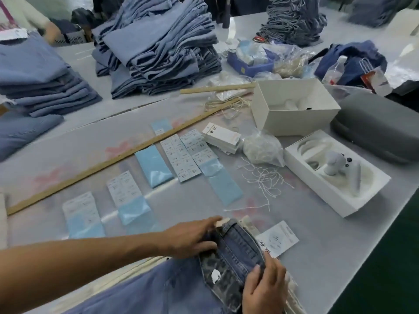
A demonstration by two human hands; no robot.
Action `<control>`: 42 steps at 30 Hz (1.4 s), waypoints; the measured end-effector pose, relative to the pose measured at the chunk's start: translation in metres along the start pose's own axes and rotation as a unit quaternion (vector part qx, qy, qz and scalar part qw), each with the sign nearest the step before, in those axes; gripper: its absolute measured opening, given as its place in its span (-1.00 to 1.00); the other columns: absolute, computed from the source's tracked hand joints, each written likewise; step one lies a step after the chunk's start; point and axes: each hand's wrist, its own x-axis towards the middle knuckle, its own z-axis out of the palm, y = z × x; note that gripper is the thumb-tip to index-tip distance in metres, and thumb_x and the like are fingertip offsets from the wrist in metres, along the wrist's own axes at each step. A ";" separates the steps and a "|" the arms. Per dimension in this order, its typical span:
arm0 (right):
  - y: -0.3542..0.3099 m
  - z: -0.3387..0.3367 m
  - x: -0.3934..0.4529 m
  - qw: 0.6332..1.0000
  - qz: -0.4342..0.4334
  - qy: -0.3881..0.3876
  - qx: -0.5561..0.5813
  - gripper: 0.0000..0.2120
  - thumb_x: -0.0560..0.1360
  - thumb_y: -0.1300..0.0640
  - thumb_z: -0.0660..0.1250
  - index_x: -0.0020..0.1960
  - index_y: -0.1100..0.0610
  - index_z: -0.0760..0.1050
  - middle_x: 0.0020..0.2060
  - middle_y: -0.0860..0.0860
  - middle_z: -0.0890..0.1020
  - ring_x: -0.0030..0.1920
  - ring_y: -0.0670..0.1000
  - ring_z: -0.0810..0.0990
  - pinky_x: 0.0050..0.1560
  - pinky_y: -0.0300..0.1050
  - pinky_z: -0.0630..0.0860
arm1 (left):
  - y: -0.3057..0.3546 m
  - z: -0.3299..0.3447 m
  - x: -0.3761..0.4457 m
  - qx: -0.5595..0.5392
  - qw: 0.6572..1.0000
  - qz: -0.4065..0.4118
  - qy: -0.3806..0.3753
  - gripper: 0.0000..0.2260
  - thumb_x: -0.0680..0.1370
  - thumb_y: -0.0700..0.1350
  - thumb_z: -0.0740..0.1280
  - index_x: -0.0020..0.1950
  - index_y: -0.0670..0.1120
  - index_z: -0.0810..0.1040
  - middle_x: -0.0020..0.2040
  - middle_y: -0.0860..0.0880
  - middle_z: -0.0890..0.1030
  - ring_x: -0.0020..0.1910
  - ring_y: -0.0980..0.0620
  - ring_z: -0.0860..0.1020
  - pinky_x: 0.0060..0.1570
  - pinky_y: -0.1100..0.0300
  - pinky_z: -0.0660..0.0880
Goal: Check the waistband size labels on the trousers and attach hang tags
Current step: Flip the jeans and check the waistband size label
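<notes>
The trousers [235, 252] were laid at the near edge of the surface [317, 245], waistband up. They were pressed by the left hand [192, 239] with fingers extended and pinched by the right hand [265, 288]. A hang tag [277, 239] lay just beside them.

Things we cannot see well

The print on the sticker sheets [181, 155] is too small to read. At 6 o'clock the jeans [140, 288] run off the bottom edge. The right hand [264, 288] is cut off there too, and it hides part of the waistband [235, 248]. At 10 o'clock a person [25, 17] is cut off by the top edge. The tag [277, 239] print is blurry.
</notes>
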 end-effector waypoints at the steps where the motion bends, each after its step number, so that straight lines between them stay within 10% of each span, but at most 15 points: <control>1: -0.001 -0.002 0.001 1.000 0.005 -0.009 0.008 -0.62 0.55 0.13 0.16 0.12 0.36 0.62 -0.02 0.26 0.61 -0.14 0.30 0.61 -0.20 0.16 0.58 | -0.010 0.010 -0.023 -0.019 0.999 -0.011 0.036 -0.41 0.62 0.30 0.20 0.58 0.27 0.04 0.47 0.11 0.44 0.31 0.09 0.48 0.22 0.31 0.37; 7: -0.001 -0.012 0.002 0.992 0.049 -0.078 0.090 -0.64 0.60 0.08 0.13 0.26 0.28 0.46 0.08 0.20 0.53 0.01 0.24 0.56 -0.08 0.24 0.59 | -0.030 0.056 -0.132 -0.047 0.983 -0.027 0.176 -0.56 0.63 0.33 0.13 0.48 0.28 0.32 0.39 0.53 0.27 0.34 0.40 0.35 0.30 0.56 0.21; 13: -0.004 -0.033 0.017 0.973 0.107 -0.152 0.140 -0.75 0.63 0.13 0.26 0.29 0.17 0.47 0.08 0.01 0.50 0.09 0.05 0.49 0.05 0.17 0.59 | -0.026 0.073 -0.194 -0.072 0.977 -0.062 0.190 -0.46 0.61 0.38 0.06 0.41 0.11 0.51 0.41 0.20 0.44 0.40 0.26 0.39 0.39 0.36 0.29; 18: -0.020 -0.078 0.035 0.953 0.073 -0.208 0.210 -0.67 0.58 0.32 0.37 0.15 -0.10 0.52 0.09 -0.21 0.52 0.14 -0.19 0.52 0.12 -0.37 0.49 | -0.028 0.071 -0.227 -0.105 0.969 -0.081 0.209 -0.52 0.59 0.40 0.13 0.29 0.15 0.57 0.30 0.24 0.55 0.28 0.23 0.52 0.30 0.29 0.40; 21: -0.048 -0.100 0.031 0.911 0.046 -0.270 0.307 -0.63 0.57 0.37 0.37 0.19 -0.08 0.59 0.16 -0.14 0.61 0.22 -0.11 0.58 0.17 -0.36 0.51 | -0.011 0.064 -0.224 -0.143 0.956 -0.086 0.241 -0.58 0.56 0.41 0.19 0.21 0.19 0.60 0.23 0.30 0.57 0.21 0.24 0.56 0.19 0.31 0.46; 27: -0.110 -0.110 -0.020 0.878 -0.117 -0.295 0.357 -0.60 0.46 0.29 0.48 0.27 0.11 0.58 0.28 -0.05 0.59 0.30 0.07 0.58 0.26 0.06 0.54 | 0.034 0.042 -0.197 -0.560 0.807 -0.116 0.149 -0.40 0.36 0.40 0.48 0.34 0.23 0.52 0.20 -0.08 0.67 0.11 -0.12 0.68 -0.04 -0.09 0.66; 32: -0.128 -0.110 -0.049 0.851 -0.232 -0.366 0.298 -0.59 0.50 0.06 0.49 0.33 -0.02 0.57 0.35 -0.11 0.53 0.41 -0.03 0.45 0.39 0.05 0.42 | 0.050 0.031 -0.189 -0.630 0.735 -0.150 0.200 -0.65 0.49 0.04 0.43 0.27 0.08 0.58 0.18 -0.19 0.68 0.08 -0.17 0.69 -0.08 -0.02 0.65; 39: -0.119 -0.120 -0.024 0.884 -0.025 -0.398 0.246 -0.31 0.43 -0.33 0.38 0.50 -0.33 0.23 0.43 -0.36 0.22 0.53 -0.14 0.18 0.43 -0.31 0.24 | 0.079 0.028 -0.192 -0.570 0.776 -0.100 0.253 -0.60 0.49 -0.08 0.50 0.30 -0.07 0.53 0.16 -0.08 0.70 0.14 -0.05 0.68 0.01 0.15 0.63; 42: -0.113 -0.120 -0.013 0.811 0.073 -0.499 0.296 -0.24 0.36 -0.34 0.46 0.47 -0.42 0.20 0.36 -0.36 0.34 0.41 -0.26 0.38 0.38 -0.27 0.41 | 0.093 0.028 -0.191 -0.560 0.789 -0.063 0.245 -0.53 0.49 0.07 0.44 0.33 -0.12 0.51 0.20 -0.07 0.68 0.19 -0.02 0.66 0.09 0.16 0.60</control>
